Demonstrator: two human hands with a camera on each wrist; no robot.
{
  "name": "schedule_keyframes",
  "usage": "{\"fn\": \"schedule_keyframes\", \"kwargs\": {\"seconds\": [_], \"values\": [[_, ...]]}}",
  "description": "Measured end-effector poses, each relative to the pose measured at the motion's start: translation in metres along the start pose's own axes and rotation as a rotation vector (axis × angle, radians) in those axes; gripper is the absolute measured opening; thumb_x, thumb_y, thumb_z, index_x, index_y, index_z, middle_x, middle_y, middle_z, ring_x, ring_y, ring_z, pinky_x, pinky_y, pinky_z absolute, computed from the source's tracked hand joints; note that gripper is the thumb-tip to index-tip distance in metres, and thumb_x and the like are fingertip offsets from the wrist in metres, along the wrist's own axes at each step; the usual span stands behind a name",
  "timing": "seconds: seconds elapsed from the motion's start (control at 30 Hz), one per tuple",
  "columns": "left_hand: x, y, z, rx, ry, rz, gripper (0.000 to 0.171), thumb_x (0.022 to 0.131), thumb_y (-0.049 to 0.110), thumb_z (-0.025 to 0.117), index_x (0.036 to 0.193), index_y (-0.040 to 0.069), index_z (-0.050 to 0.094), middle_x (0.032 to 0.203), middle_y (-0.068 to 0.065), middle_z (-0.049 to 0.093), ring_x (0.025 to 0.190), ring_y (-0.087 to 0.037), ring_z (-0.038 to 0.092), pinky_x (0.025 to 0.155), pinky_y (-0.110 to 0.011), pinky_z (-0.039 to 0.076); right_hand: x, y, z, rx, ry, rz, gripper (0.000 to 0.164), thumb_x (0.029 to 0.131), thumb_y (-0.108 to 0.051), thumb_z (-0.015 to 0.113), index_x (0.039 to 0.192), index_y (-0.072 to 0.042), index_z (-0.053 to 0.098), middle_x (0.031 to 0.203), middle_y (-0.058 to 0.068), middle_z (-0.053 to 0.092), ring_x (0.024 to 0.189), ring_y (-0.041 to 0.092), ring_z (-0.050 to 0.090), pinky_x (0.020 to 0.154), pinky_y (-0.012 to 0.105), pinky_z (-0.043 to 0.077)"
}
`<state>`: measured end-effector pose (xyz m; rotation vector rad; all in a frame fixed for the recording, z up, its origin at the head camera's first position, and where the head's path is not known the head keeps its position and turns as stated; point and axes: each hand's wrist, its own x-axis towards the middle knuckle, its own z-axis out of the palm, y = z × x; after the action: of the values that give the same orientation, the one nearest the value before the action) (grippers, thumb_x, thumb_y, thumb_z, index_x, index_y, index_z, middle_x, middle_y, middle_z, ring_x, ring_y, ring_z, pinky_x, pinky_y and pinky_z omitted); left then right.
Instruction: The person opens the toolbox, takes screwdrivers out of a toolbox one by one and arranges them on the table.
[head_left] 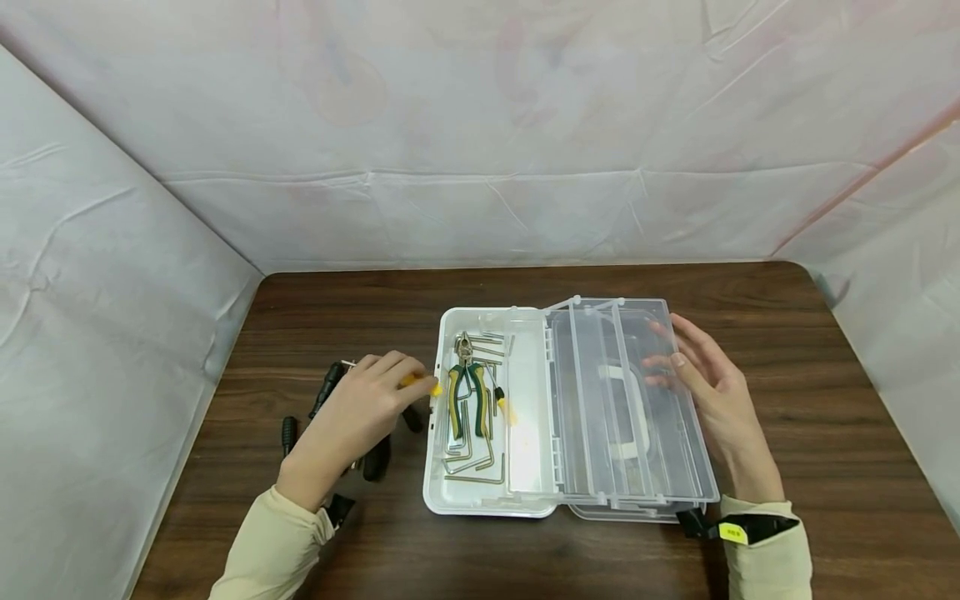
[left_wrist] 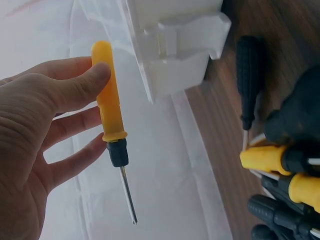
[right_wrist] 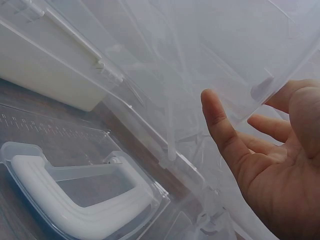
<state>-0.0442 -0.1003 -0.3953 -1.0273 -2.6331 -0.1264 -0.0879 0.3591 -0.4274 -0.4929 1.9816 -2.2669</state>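
Note:
My left hand (head_left: 367,400) pinches a small screwdriver (left_wrist: 108,112) by its yellow handle, thumb on one side. In the left wrist view its thin metal shaft points downward. That hand is beside the left wall of an open white toolbox (head_left: 531,400). Pliers (head_left: 481,400) with green-and-yellow handles, several hex keys (head_left: 476,480) and another small yellow-and-black screwdriver (head_left: 500,398) lie inside the box. My right hand (head_left: 716,400) grips the outer edge of a clear divided tray (head_left: 596,417), its fingers showing through the plastic. The tray is swung out over the opened lid.
Several black and yellow-handled screwdrivers (left_wrist: 264,159) lie in a heap on the brown table (head_left: 810,375), left of the box and partly behind the left arm. A white carrying handle (right_wrist: 82,215) is on the clear lid. White sheeting (head_left: 480,125) surrounds the table.

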Motion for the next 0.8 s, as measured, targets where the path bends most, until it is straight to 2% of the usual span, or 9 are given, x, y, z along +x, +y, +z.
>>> {"fn": "schedule_keyframes", "kwargs": {"seconds": [0.17, 0.43, 0.6, 0.67, 0.8], "values": [[-0.011, -0.005, 0.0, -0.001, 0.01, -0.056, 0.043, 0.083, -0.009, 0.08, 0.117, 0.017, 0.077, 0.109, -0.004, 0.071, 0.1, -0.023, 0.068, 0.074, -0.038, 0.058, 0.0, 0.001, 0.0, 0.01, -0.01, -0.01, 0.055, 0.108, 0.008, 0.04, 0.161, 0.002, 0.03, 0.156, 0.009, 0.056, 0.109, 0.014, 0.074, 0.087, 0.028, 0.063], [-0.029, -0.01, 0.009, -0.071, 0.07, -0.149, 0.039, 0.083, -0.007, 0.08, 0.115, 0.015, 0.077, 0.106, -0.003, 0.072, 0.091, -0.024, 0.069, 0.066, -0.038, 0.059, 0.001, 0.0, 0.0, -0.006, 0.002, -0.008, 0.054, 0.108, 0.006, 0.04, 0.161, 0.003, 0.029, 0.156, 0.009, 0.056, 0.109, 0.013, 0.074, 0.086, 0.028, 0.063], [-0.038, -0.013, 0.015, -0.085, 0.081, -0.213, 0.03, 0.086, 0.006, 0.083, 0.116, 0.01, 0.077, 0.105, -0.006, 0.072, 0.089, -0.027, 0.073, 0.083, -0.048, 0.064, 0.001, 0.001, 0.0, -0.001, 0.001, -0.007, 0.054, 0.108, 0.006, 0.04, 0.161, 0.003, 0.029, 0.156, 0.007, 0.056, 0.109, 0.013, 0.074, 0.086, 0.028, 0.063], [-0.042, -0.015, 0.018, -0.083, 0.092, -0.237, 0.029, 0.087, 0.009, 0.083, 0.116, 0.008, 0.077, 0.104, -0.007, 0.073, 0.088, -0.028, 0.073, 0.083, -0.049, 0.064, 0.001, 0.002, 0.0, -0.001, -0.001, -0.009, 0.054, 0.108, 0.007, 0.04, 0.161, 0.003, 0.029, 0.156, 0.007, 0.056, 0.109, 0.013, 0.074, 0.086, 0.028, 0.063], [-0.049, -0.017, 0.022, -0.093, 0.124, -0.277, 0.028, 0.088, 0.011, 0.082, 0.115, 0.004, 0.077, 0.1, -0.006, 0.073, 0.079, -0.024, 0.068, 0.064, -0.039, 0.06, 0.001, 0.002, 0.0, 0.013, -0.009, -0.015, 0.055, 0.108, 0.008, 0.039, 0.161, 0.003, 0.029, 0.156, 0.008, 0.056, 0.109, 0.014, 0.074, 0.086, 0.028, 0.063]]}}
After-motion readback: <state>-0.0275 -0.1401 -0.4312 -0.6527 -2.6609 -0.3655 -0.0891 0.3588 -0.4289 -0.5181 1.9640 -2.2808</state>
